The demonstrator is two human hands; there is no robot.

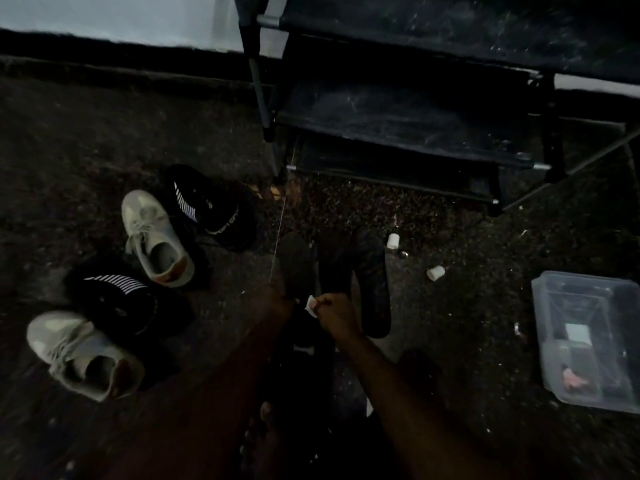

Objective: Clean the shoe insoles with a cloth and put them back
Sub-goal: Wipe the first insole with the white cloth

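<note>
The scene is dim. My left hand (278, 299) holds the base of a dark insole (298, 261) that stands up from it. My right hand (334, 311) is a fist that pinches a small white cloth (310, 303) close to the left hand. A second dark insole (337, 271) rises just behind the right knuckles. A third dark insole (372, 285) lies on the floor to the right. Below my hands sits a dark shoe (304, 344), mostly hidden.
Two white sneakers (157, 239) (81, 353) and two black striped shoes (207, 209) (114, 292) lie on the floor at left. A black shoe rack (398, 116) stands ahead. A clear plastic box (588, 337) sits at right, with small white caps (435, 272) nearby.
</note>
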